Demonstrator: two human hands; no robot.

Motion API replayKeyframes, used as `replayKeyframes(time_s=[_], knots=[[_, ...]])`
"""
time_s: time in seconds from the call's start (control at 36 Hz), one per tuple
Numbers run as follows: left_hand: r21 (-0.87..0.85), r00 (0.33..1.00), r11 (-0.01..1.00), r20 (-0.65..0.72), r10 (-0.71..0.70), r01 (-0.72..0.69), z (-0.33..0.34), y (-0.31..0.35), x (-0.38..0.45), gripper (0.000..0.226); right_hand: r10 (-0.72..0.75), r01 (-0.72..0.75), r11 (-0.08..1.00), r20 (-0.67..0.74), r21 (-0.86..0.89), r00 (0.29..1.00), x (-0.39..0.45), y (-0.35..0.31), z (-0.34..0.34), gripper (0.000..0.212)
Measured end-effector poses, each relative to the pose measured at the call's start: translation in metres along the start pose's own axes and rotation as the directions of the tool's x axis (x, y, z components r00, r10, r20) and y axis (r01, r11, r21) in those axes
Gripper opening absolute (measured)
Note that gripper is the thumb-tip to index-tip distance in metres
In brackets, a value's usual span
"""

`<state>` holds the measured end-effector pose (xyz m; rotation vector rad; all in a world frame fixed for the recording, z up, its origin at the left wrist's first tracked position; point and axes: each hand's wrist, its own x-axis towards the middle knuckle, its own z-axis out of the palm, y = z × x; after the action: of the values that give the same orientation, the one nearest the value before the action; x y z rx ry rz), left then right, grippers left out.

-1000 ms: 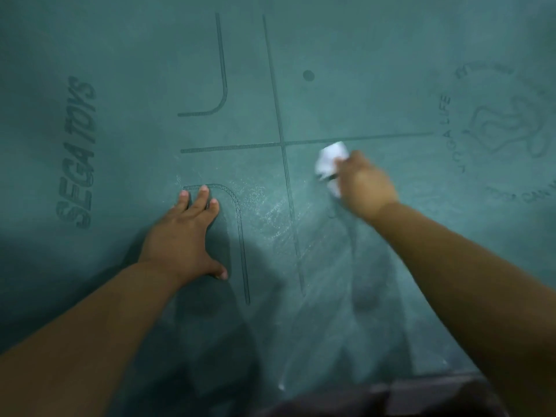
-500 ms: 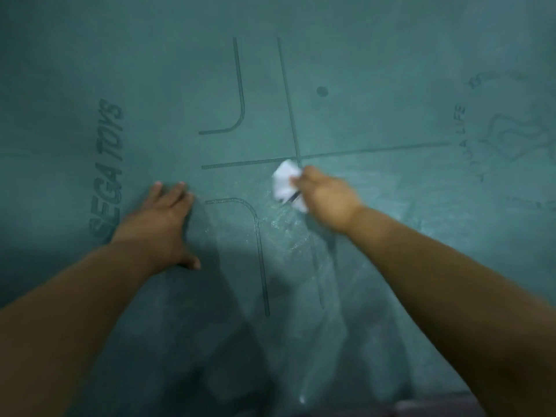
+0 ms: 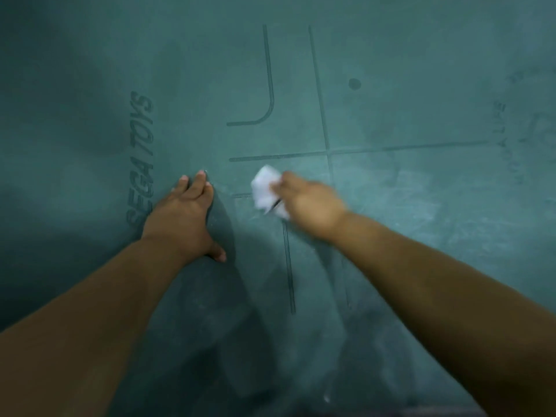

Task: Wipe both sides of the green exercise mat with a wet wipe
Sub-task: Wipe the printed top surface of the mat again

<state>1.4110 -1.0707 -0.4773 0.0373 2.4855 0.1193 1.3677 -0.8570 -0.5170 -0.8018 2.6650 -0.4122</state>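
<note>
The green exercise mat point(image 3: 391, 85) fills nearly the whole view, printed with dark guide lines, a dot and "SEGA TOYS" lettering at the left. My right hand point(image 3: 310, 206) grips a crumpled white wet wipe point(image 3: 266, 192) and presses it on the mat just below the horizontal guide line. Flat on the mat beside the lettering lies my left hand point(image 3: 183, 218), fingers straight and together, thumb spread. Damp streaks shine on the mat around and to the right of the wipe.
A round "YOGA LIFE" logo point(image 3: 529, 130) is printed at the right edge of the view. The mat's near edge and a dark strip of floor point(image 3: 436, 412) show at the bottom right.
My right hand has swept the wipe leftward across the vertical guide line, toward my left hand. My left hand has slid left onto the edge of the lettering.
</note>
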Motion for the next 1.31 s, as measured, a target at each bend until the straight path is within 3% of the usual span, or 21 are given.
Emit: replayKeyframes(time_s=[0.06, 0.11, 0.19, 0.22, 0.28, 0.36, 0.44, 0.47, 0.53, 0.58, 0.64, 0.69, 0.75, 0.78, 0.83, 0.92, 0.97, 1.06, 1.14, 1.25, 1.31], knots=[[-0.008, 1.000, 1.000, -0.002, -0.002, 0.002, 0.000, 0.000, 0.000, 0.137, 0.276, -0.285, 0.958, -0.148, -0.043, 0.950, -0.001, 0.041, -0.015, 0.031], [-0.010, 1.000, 1.000, -0.002, -0.006, 0.006, 0.000, 0.000, 0.000, 0.137, 0.515, -0.528, 0.848, -0.293, 0.040, 0.805, -0.004, 0.062, -0.027, 0.026], [-0.015, 1.000, 1.000, -0.003, -0.008, 0.008, -0.001, 0.000, 0.000, 0.138, 0.659, -0.650, 0.746, -0.300, 0.145, 0.690, 0.002, 0.054, -0.022, 0.024], [-0.019, 1.000, 1.000, -0.004, -0.009, 0.009, -0.001, 0.000, 0.000, 0.138, 0.655, -0.634, 0.753, -0.294, 0.174, 0.697, 0.005, 0.040, -0.020, 0.029], [-0.024, 1.000, 1.000, -0.007, -0.008, 0.008, -0.001, -0.001, 0.000, 0.138, 0.532, -0.508, 0.846, -0.257, 0.159, 0.807, 0.009, 0.007, -0.005, 0.036], [-0.035, 1.000, 0.999, -0.014, -0.003, 0.002, 0.000, -0.002, 0.000, 0.136, 0.129, -0.123, 0.991, -0.092, 0.059, 0.987, -0.004, -0.042, 0.019, 0.036], [-0.033, 1.000, 0.999, -0.029, 0.002, -0.003, 0.002, -0.002, 0.000, 0.136, -0.211, 0.211, 0.977, 0.022, -0.007, 0.977, -0.038, -0.038, 0.017, 0.034], [-0.029, 0.999, 1.000, -0.033, 0.001, -0.002, 0.003, -0.003, 0.001, 0.136, -0.180, 0.181, 0.983, 0.036, -0.033, 0.983, -0.047, -0.023, 0.015, 0.034], [-0.019, 0.999, 1.000, -0.035, 0.000, 0.000, 0.004, -0.003, 0.001, 0.136, -0.006, -0.002, 0.998, -0.129, -0.064, 0.992, -0.061, 0.014, 0.008, 0.036], [-0.019, 0.999, 1.000, -0.035, -0.002, 0.001, 0.004, -0.003, 0.002, 0.136, 0.281, -0.303, 0.953, -0.342, -0.011, 0.897, -0.073, 0.050, -0.005, 0.038], [-0.024, 1.000, 1.000, -0.030, -0.006, 0.005, 0.003, -0.003, 0.001, 0.136, 0.575, -0.596, 0.798, -0.404, 0.088, 0.711, -0.083, 0.072, -0.012, 0.028], [-0.025, 1.000, 1.000, -0.022, -0.011, 0.011, 0.002, -0.002, 0.001, 0.136, 0.725, -0.735, 0.656, -0.412, 0.170, 0.552, -0.087, 0.072, -0.005, 0.024], [-0.024, 1.000, 1.000, -0.019, -0.011, 0.011, 0.002, -0.002, 0.001, 0.136, 0.756, -0.759, 0.615, -0.431, 0.213, 0.492, -0.081, 0.043, 0.008, 0.028], [-0.024, 1.000, 1.000, -0.017, -0.010, 0.009, 0.002, -0.002, 0.001, 0.136, 0.725, -0.715, 0.663, -0.428, 0.223, 0.539, -0.076, 0.021, 0.019, 0.028], [-0.024, 1.000, 1.000, -0.013, -0.009, 0.008, 0.001, -0.002, 0.001, 0.136, 0.589, -0.538, 0.808, -0.384, 0.240, 0.711, -0.069, -0.031, 0.044, 0.026], [-0.036, 1.000, 0.999, -0.028, 0.007, -0.008, 0.002, -0.003, -0.001, 0.130, 0.203, -0.141, 0.965, -0.292, 0.221, 0.935, -0.073, -0.101, 0.065, 0.031], [-0.053, 0.999, 0.998, -0.038, 0.021, -0.023, 0.003, -0.004, -0.003, 0.125, 0.002, 0.023, 0.985, -0.142, 0.172, 0.990, -0.084, -0.114, 0.067, 0.038], [-0.043, 0.999, 0.998, -0.030, 0.046, -0.047, 0.007, -0.004, -0.011, 0.115, 0.065, -0.057, 0.994, -0.091, 0.092, 0.994, -0.097, -0.081, 0.051, 0.039], [-0.068, 0.997, 0.995, -0.032, 0.076, -0.078, 0.012, -0.003, -0.018, 0.102, 0.418, -0.402, 0.909, -0.246, 0.113, 0.875, -0.115, -0.024, 0.035, 0.034], [-0.060, 0.994, 0.993, -0.009, 0.106, -0.107, 0.019, 0.001, -0.029, 0.088, 0.763, -0.742, 0.640, -0.278, 0.197, 0.584, -0.139, 0.021, 0.017, 0.028], [-0.039, 0.993, 0.992, 0.005, 0.118, -0.118, 0.021, 0.004, -0.036, 0.086, 0.856, -0.817, 0.506, -0.276, 0.278, 0.437, -0.140, 0.015, 0.019, 0.028]])
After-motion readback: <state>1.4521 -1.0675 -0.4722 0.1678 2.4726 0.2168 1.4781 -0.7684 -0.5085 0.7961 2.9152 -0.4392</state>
